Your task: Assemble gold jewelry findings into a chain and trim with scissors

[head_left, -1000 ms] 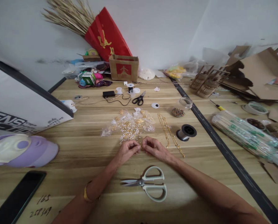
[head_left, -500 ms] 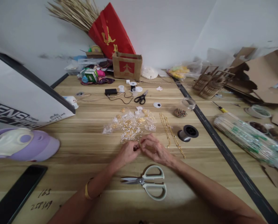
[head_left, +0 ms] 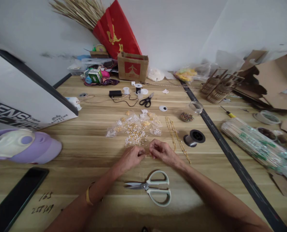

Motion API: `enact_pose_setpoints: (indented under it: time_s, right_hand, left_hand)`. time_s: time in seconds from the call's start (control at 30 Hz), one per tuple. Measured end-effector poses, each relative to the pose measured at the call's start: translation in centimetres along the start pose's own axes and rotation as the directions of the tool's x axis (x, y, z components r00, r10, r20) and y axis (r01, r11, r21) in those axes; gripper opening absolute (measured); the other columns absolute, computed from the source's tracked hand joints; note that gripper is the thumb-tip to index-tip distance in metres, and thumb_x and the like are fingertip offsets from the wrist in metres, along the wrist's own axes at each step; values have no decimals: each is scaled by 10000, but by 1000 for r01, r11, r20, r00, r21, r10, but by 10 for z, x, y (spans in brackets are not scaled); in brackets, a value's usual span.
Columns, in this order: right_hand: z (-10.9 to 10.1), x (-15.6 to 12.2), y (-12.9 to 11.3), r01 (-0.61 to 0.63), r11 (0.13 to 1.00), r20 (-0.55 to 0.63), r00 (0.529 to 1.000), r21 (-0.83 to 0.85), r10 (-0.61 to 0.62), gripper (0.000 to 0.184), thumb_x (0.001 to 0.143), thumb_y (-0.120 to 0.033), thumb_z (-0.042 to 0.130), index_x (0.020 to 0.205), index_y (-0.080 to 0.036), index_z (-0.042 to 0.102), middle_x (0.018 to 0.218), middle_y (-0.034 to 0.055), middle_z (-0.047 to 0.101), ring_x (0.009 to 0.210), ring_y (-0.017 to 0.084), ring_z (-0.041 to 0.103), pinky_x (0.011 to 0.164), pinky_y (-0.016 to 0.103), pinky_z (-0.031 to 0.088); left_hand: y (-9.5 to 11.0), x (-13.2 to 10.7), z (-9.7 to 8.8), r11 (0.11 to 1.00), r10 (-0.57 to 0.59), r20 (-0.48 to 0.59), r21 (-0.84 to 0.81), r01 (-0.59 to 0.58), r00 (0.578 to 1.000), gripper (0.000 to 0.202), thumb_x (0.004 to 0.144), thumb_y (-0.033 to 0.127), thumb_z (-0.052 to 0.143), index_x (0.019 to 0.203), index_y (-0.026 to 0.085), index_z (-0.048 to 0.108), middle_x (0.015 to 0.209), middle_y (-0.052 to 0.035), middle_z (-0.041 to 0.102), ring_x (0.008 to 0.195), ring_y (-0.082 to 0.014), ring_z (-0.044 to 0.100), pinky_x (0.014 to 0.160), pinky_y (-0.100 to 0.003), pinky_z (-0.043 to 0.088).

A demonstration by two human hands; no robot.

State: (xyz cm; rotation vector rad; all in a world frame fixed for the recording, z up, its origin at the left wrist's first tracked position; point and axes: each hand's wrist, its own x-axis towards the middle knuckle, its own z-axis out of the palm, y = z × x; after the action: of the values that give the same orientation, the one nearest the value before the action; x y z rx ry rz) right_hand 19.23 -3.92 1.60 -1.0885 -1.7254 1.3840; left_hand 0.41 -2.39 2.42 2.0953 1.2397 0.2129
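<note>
My left hand (head_left: 130, 157) and my right hand (head_left: 161, 150) meet over the wooden table (head_left: 85, 154), fingertips pinched together on a tiny gold piece too small to name. Just beyond them lies a heap of small clear bags with gold and silver beads (head_left: 136, 127). A gold chain (head_left: 176, 137) runs along the table to the right of my right hand. Pale-handled scissors (head_left: 153, 188) lie closed between my forearms. A grey spool of thin wire (head_left: 193, 137) rests on its side past the chain.
A purple and white mask (head_left: 23, 149) and a black phone (head_left: 14, 199) lie at the left, a white box (head_left: 25, 96) behind them. Black scissors (head_left: 146, 100), a bead jar (head_left: 189, 112), a red bag (head_left: 115, 33), a bundle of sticks (head_left: 254, 140) and cardboard fill the back and right.
Both hands stay pinched together at the same spot; the fingertips pressed closer half a second ago and have drawn slightly apart again. The view has shifted a little.
</note>
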Motion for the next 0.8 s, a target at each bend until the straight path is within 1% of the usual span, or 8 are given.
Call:
enact_pose_setpoints:
  time_s: [0.1,0.2,0.37,0.5,0.63,0.8]
  right_hand:
    - [4,3,8,-40,997,0,999,61,40,263,852,-422,531,827,-162,507,590,-34,515,488,76,449,464,188,338]
    - [7,4,11,-77,989,2,997,123,77,307,819,-460,559,822,-155,521,619,-22,534,492,74,463,466,191,361]
    - [8,5,14,-84,984,-11,996,156,86,350,798,-483,574,869,-141,563,650,1,570,533,90,515,512,216,421]
    - [9,6,22,-82,981,-6,996,173,84,356,787,-485,587,864,-138,576,648,0,575,532,92,529,517,220,439]
    - [9,7,24,-81,981,1,997,177,82,362,779,-488,594,854,-134,577,657,4,582,544,96,550,535,224,461]
    - [9,8,21,-80,991,16,997,108,79,300,805,-424,584,835,-126,586,638,-1,572,551,95,557,537,217,460]
  left_hand:
    - [-2,0,0,1000,-3,26,8,2,1000,190,752,238,560,898,192,672,700,-8,679,625,-148,579,581,-219,379]
    - [-4,0,0,1000,2,51,29,-4,999,198,717,192,577,904,191,641,677,-1,663,619,-150,581,577,-221,381]
    - [-8,-1,-1,998,11,63,57,-15,998,334,677,136,566,1005,198,580,714,2,656,656,-156,590,605,-229,395]
    - [-9,-3,-4,995,22,75,96,-29,997,308,675,127,542,974,190,575,701,-1,647,641,-156,584,594,-234,390]
    - [-8,-5,-10,996,11,107,84,-20,994,316,662,109,538,962,201,574,681,15,639,617,-140,577,577,-220,385]
    - [-8,-6,-17,994,-2,116,107,-10,993,269,651,108,536,894,207,594,666,25,629,606,-128,565,577,-211,382]
